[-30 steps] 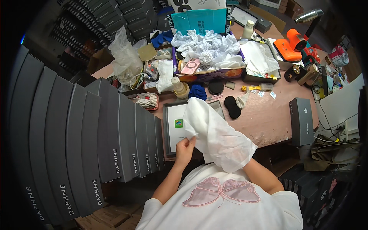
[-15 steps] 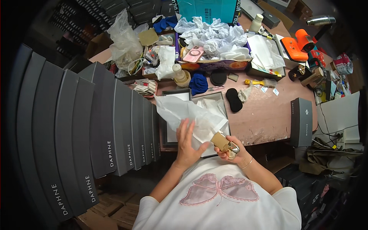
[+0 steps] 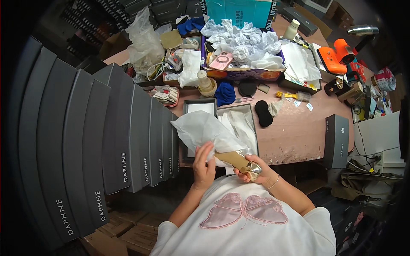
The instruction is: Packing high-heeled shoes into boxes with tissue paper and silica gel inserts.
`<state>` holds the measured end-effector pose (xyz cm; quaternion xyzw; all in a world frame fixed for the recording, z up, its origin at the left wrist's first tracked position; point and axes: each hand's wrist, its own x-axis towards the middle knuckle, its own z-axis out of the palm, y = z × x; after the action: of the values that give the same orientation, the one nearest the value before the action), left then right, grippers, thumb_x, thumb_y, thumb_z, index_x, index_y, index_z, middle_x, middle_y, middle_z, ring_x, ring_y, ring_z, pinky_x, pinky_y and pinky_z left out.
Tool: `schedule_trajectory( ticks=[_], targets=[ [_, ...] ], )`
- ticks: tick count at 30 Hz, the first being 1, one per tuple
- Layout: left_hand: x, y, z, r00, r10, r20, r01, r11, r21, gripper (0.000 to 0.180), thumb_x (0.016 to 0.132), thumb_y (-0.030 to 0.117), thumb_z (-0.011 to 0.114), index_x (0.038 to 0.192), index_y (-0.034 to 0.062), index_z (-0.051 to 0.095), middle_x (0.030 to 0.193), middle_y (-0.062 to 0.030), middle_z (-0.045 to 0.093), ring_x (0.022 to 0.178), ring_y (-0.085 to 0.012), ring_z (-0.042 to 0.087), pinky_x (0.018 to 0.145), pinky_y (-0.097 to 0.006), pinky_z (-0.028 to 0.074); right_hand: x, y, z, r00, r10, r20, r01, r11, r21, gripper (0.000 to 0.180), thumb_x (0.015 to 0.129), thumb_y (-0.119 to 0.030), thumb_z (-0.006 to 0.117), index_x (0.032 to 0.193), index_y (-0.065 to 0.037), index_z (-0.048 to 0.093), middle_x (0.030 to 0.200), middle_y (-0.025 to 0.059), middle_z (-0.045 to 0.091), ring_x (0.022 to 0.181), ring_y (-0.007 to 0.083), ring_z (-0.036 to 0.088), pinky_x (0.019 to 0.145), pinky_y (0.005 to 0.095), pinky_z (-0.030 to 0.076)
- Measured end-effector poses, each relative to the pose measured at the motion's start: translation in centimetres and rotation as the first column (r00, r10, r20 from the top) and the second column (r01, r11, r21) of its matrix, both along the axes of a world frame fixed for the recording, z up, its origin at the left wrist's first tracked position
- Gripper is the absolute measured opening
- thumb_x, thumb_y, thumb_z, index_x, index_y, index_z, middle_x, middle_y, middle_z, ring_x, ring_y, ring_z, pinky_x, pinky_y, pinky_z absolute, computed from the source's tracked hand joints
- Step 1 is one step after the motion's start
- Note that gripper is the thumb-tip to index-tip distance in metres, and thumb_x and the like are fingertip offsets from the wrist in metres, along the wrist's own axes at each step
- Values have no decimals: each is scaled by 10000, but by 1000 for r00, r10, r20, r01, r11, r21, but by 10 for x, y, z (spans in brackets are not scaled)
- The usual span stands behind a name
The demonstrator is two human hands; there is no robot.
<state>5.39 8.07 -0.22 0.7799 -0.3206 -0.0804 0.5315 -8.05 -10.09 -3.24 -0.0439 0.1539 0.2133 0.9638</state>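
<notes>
Tissue paper, white and crumpled, was bunched around the upper part of a tan shoe held low over the near edge of the counter, at about six o'clock from the open grey shoebox. The left hand had its fingers curled up into the lower fold of the paper, pinching it against the shoe. The right hand was closed round the shoe's bare end, where a shiny metallic part showed between the fingers. The shoebox lay on the counter at twelve o'clock from the hands, lined with more white paper. Just past it, at one o'clock, lay a black oval pad, and a blue cloth sat at twelve o'clock beyond the box. At nine o'clock a row of dark grey boxes stood on edge, fanned along the counter's left side. A single dark grey box stood at three o'clock, near the counter's right edge. Farther off, at twelve o'clock, a tray heaped with crumpled white paper carried a pink phone, and an orange tool rested at two o'clock.
</notes>
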Motion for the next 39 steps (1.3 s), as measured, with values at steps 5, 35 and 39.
schedule_trajectory(
  ticks=[5, 35, 39],
  targets=[
    [16, -9, 8, 973, 193, -125, -203, 976, -77, 158, 858, 74, 611, 985, -19, 621, 1064, -148, 635, 997, -291, 594, 993, -407, 377, -1, 3, 1, 999, -18, 51, 14, 997, 71, 512, 932, -406, 470, 1270, -22, 462, 960, 186, 611, 683, 205, 586, 527, 272, 517],
    [-36, -24, 43, 884, -463, 69, 468, 875, -125, 534, 799, 277, 754, 1225, 36, 541, 1151, -129, 563, 1065, -284, 543, 937, -394, 432, 20, -13, 37, 901, -365, 232, 419, 599, -682, 604, 923, -417, 489, 1400, -78, 340, 1366, 170, 440, 1194, 333, 502, 982, 481, 429],
    [-13, -27, 9, 300, -333, -894, -301, 856, -420, 735, 800, 385, 735, 1373, 83, 388, 1347, -123, 446, 1267, -248, 411, 1065, -428, 327, 35, 20, 45, 913, -326, 245, 395, 556, -732, 652, 917, -468, 489, 1422, -96, 314, 1389, 170, 417, 1216, 346, 483, 1010, 497, 405]
  ],
)
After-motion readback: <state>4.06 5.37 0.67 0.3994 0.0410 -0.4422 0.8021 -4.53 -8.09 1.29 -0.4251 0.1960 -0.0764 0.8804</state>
